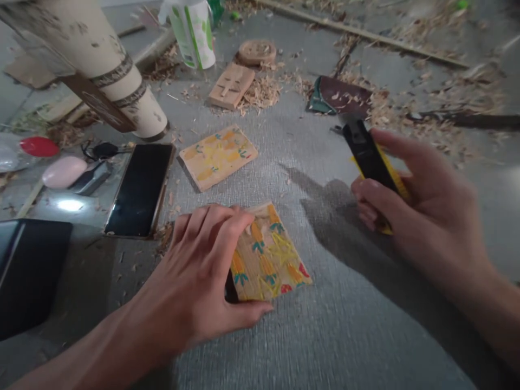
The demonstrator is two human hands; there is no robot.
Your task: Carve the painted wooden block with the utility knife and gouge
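My left hand [203,260] lies curved over the left part of a painted wooden board [270,252] with orange, yellow, teal and red marks. Its thumb is at the board's near edge and its fingers reach the far edge. My right hand [422,200] is wrapped round a black and yellow utility knife [374,157], raised to the right of the board; the knife's tip is blurred. Beyond my left hand a second painted board [218,156] rests on the grey tabletop [365,336].
A phone [140,189] and a black box [34,271] are at the left. Farther back stand a patterned cylinder [117,70] and a green and white cup [193,32]. Two carved wooden pieces, at the back a square one [231,85] and a round one [257,52], sit among shavings.
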